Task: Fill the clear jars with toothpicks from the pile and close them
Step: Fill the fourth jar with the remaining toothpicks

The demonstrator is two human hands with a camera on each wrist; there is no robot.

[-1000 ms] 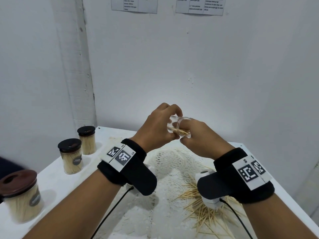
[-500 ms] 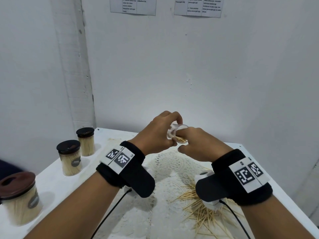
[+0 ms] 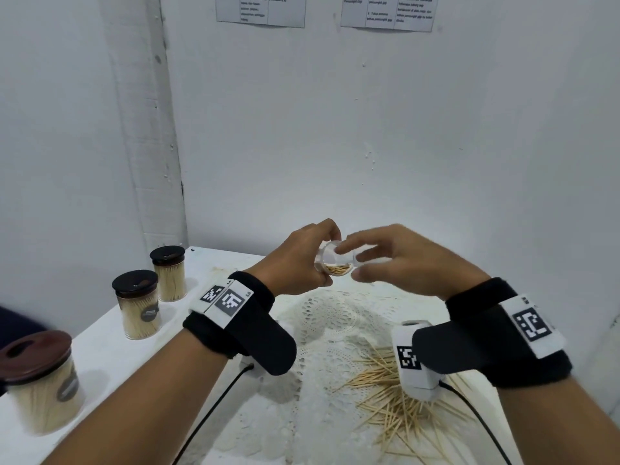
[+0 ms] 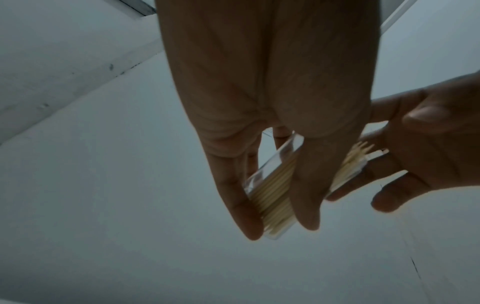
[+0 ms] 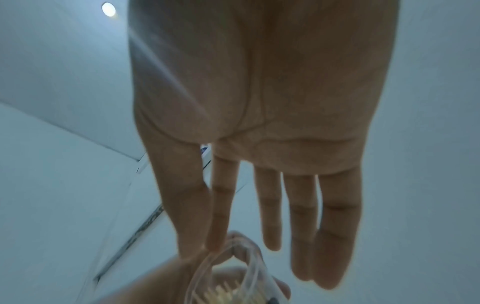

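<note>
right hand (image 3: 402, 260) now spread, off left-held jar (image 3: 333, 261)

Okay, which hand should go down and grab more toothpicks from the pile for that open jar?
Right. The left hand grips the clear jar, tilted and only partly filled. The right hand holds nothing, fingers extended at the jar's mouth, and the toothpick pile lies on the table below the right wrist.

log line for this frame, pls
left hand: holds clear jar, tilted, part-filled | right hand: open, fingertips at jar mouth | toothpick pile: on table | capped jars: three, left
</note>
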